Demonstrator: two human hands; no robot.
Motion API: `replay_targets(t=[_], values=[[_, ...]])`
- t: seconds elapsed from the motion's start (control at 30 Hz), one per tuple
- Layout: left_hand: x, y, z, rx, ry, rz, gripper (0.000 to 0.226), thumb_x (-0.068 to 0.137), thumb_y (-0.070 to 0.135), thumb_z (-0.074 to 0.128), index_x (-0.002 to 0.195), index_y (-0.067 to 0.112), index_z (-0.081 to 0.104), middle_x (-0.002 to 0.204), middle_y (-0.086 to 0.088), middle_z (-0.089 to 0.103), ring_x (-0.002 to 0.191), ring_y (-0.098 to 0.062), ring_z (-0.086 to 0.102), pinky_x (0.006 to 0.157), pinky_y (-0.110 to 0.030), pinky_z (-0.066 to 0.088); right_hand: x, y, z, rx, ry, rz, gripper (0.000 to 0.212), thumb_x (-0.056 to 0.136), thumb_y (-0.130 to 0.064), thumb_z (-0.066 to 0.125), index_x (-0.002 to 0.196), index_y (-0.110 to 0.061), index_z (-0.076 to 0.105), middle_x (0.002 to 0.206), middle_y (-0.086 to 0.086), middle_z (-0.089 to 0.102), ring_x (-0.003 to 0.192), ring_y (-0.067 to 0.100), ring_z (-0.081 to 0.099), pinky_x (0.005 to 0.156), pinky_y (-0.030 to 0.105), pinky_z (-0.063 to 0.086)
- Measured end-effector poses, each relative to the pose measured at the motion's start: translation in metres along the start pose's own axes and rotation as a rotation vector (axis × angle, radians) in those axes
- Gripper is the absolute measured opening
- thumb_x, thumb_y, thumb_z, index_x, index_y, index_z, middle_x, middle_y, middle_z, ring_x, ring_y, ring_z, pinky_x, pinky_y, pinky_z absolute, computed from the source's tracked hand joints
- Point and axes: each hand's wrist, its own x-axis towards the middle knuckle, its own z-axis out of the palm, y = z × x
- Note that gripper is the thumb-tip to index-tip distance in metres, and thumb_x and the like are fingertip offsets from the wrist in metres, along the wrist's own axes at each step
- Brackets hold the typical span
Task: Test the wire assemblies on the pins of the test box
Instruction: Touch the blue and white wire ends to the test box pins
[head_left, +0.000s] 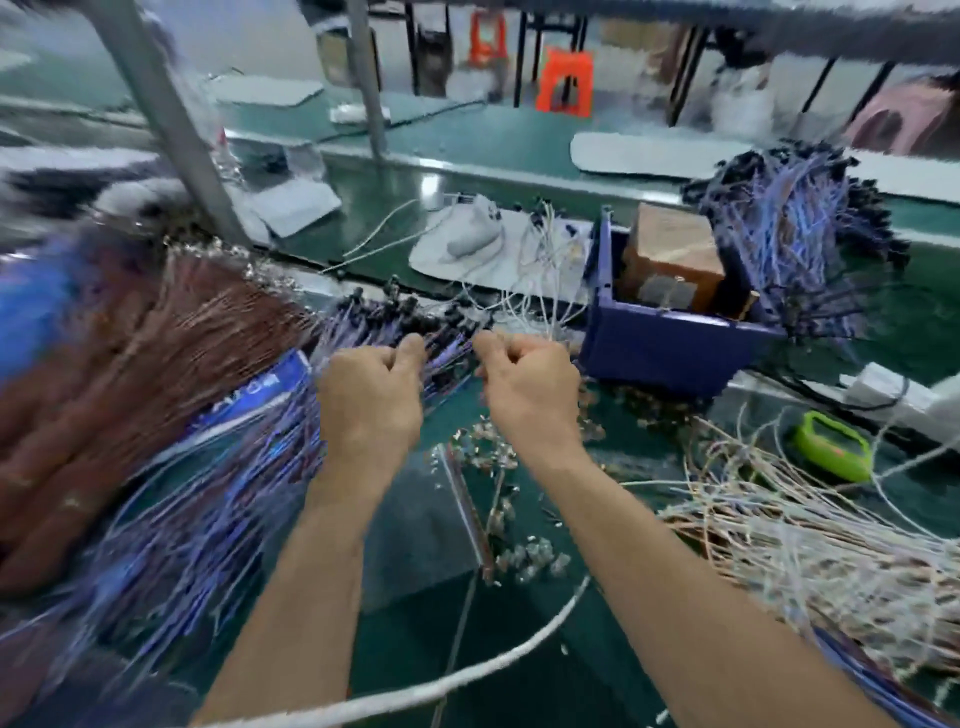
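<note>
My left hand (371, 389) and my right hand (527, 384) are side by side over the green bench, both with fingers curled. Between their fingertips run thin purple-blue wire assemblies (441, 358) with black ends, which both hands pinch. More of the same purple-blue wires (208, 519) fan out to the lower left. A blue bin (670, 343) just right of my right hand holds a brown box (675, 254), with white leads (540, 280) rising beside it. The picture is blurred, so the pins cannot be made out.
A heap of brown-red wires (130, 353) lies at the left, white and tan wires (810, 545) at the right. A second purple bundle (800, 228) drapes behind the bin. A green tool (834, 447) and small metal terminals (498, 467) lie on the bench.
</note>
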Motion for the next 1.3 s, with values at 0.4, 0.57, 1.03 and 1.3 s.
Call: replay_targets(t=[0.4, 0.57, 1.03, 1.3], values=[[0.014, -0.029, -0.002, 0.04, 0.003, 0.073, 0.014, 0.083, 0.036, 0.079, 0.097, 0.032, 0.079, 0.081, 0.012, 0.077, 0.081, -0.015, 0.073, 0.075, -0.029, 0.058, 0.038, -0.018, 0.037, -0.709, -0.341, -0.275, 0.031, 0.085, -0.002, 0.057, 0.102, -0.023, 0.073, 0.1, 0.005, 0.069, 0.105, 0.028, 0.058, 0.087, 0.039, 0.05], [0.012, -0.037, 0.01, 0.06, -0.064, 0.159, 0.028, 0.083, 0.024, 0.078, 0.11, 0.032, 0.079, 0.107, 0.007, 0.077, 0.1, -0.015, 0.07, 0.089, -0.022, 0.047, 0.046, -0.017, 0.036, -0.882, -0.377, -0.456, 0.019, 0.088, 0.001, 0.06, 0.096, -0.016, 0.058, 0.109, 0.007, 0.053, 0.104, 0.028, 0.051, 0.084, 0.036, 0.038], [0.022, 0.007, -0.014, -0.411, -0.151, 0.089, 0.029, 0.086, 0.019, 0.081, 0.083, 0.049, 0.08, 0.074, 0.016, 0.077, 0.07, -0.012, 0.073, 0.068, -0.037, 0.062, 0.021, -0.041, -0.022, -0.522, -0.058, -0.532, 0.01, 0.096, -0.021, 0.065, 0.094, -0.026, 0.074, 0.079, -0.007, 0.073, 0.072, 0.021, 0.063, 0.073, 0.029, 0.036], [0.01, 0.047, -0.045, -0.164, 0.133, 0.564, 0.013, 0.088, 0.032, 0.069, 0.095, 0.035, 0.08, 0.085, 0.039, 0.06, 0.089, 0.014, 0.056, 0.087, -0.034, 0.049, -0.013, -0.023, -0.064, 0.002, -0.103, 0.053, 0.046, 0.091, -0.062, 0.062, 0.078, -0.022, 0.081, 0.068, -0.007, 0.076, 0.055, 0.01, 0.065, 0.057, 0.026, 0.049]])
